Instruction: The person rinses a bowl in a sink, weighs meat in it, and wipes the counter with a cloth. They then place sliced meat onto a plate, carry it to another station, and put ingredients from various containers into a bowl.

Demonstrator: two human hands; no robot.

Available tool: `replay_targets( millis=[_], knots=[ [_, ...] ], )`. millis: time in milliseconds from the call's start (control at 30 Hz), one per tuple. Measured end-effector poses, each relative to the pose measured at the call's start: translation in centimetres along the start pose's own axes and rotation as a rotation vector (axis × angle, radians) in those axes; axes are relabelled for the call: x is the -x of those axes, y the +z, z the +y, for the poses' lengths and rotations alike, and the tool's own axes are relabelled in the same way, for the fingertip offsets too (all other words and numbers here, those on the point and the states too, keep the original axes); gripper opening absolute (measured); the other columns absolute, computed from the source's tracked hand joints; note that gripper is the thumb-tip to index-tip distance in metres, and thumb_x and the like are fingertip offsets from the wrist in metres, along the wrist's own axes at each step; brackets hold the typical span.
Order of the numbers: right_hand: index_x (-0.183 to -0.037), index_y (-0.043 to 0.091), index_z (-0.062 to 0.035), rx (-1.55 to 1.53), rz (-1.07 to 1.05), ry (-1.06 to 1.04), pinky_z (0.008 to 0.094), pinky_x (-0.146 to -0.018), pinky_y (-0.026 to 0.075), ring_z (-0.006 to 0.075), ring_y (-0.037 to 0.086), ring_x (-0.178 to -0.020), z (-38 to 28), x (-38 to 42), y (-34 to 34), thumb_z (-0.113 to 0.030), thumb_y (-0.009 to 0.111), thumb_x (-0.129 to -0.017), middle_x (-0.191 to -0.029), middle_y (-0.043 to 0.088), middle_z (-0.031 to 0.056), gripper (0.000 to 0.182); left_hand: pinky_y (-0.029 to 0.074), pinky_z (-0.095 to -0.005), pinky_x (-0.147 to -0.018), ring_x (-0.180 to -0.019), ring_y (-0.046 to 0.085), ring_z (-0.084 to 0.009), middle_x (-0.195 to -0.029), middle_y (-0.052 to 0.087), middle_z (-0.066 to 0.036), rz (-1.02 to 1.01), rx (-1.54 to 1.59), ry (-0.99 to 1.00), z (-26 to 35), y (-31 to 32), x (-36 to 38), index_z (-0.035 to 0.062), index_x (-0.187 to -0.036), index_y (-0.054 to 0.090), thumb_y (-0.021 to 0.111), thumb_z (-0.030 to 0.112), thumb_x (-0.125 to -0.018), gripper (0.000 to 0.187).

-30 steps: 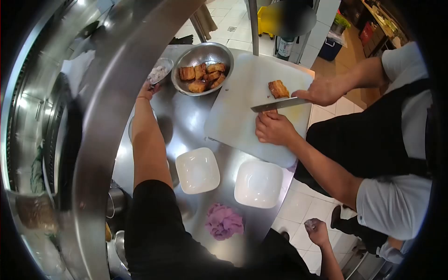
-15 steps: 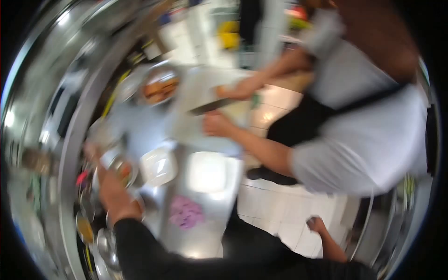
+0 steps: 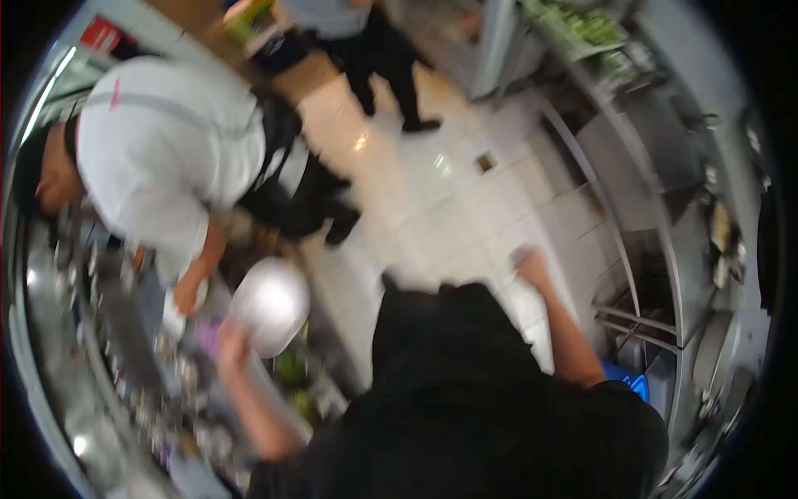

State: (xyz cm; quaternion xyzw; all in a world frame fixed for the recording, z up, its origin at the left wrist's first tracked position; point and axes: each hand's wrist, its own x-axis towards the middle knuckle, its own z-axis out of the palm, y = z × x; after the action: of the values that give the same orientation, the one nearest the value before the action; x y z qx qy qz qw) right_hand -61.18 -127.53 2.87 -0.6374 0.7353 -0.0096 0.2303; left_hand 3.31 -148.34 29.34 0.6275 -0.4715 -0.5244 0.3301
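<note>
My left hand [image 3: 234, 348] is closed on the near edge of a white squarish plate [image 3: 270, 306]. The plate is tilted over the counter's edge, its corners rounded and its surface blurred. Just behind the hand, purple sliced pieces [image 3: 208, 337] show on the metal counter. Out over the floor on the other side, my right hand [image 3: 533, 268] is curled closed around a small greyish thing that is too blurred to name.
A co-worker in a white shirt [image 3: 166, 141] leans over the counter at left, one hand [image 3: 188, 295] low. Another person [image 3: 374, 58] stands farther back. Metal kitchen units [image 3: 640, 158] line the right side, with green vegetables [image 3: 582, 23] in a tray. Tiled floor [image 3: 432, 224] lies between.
My view has swung right, away from the cutting board. My left hand, earlier reaching over the bowls, now holds a white plate. My right hand stays curled.
</note>
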Motion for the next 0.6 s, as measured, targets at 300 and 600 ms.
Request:
replay_targets(
  millis=[300,600],
  knots=[
    [-0.109,0.064,-0.0014,-0.776,0.776,-0.004,0.0321,-0.073,0.053,0.0192,0.065,-0.087,-2.0,5.6,-31.1,-0.003,0.061,-0.085,-0.101,0.066,0.0116,0.023,0.064,-0.0378,-0.051,-0.070,0.063,-0.0207,-0.082,0.051,-0.007,-0.657,0.272,0.205,13.0,52.5,-0.5,0.0067,-0.078,0.038,0.052,-0.006,-0.080,0.020],
    [-0.121,0.060,-0.0035,-0.060,0.454,0.185,0.0407,-0.098,0.044,0.0371,0.052,-0.113,19.0,0.3,-36.1,-0.001,0.064,-0.079,-0.117,0.059,0.0174,0.042,0.063,-0.0368,-0.047,-0.066,0.065,-0.0200,-0.080,0.055,-0.007,-0.958,0.155,0.298,20.3,81.6,2.2,0.0070,-0.078,0.040,0.053,-0.008,-0.079,0.020]
  ],
)
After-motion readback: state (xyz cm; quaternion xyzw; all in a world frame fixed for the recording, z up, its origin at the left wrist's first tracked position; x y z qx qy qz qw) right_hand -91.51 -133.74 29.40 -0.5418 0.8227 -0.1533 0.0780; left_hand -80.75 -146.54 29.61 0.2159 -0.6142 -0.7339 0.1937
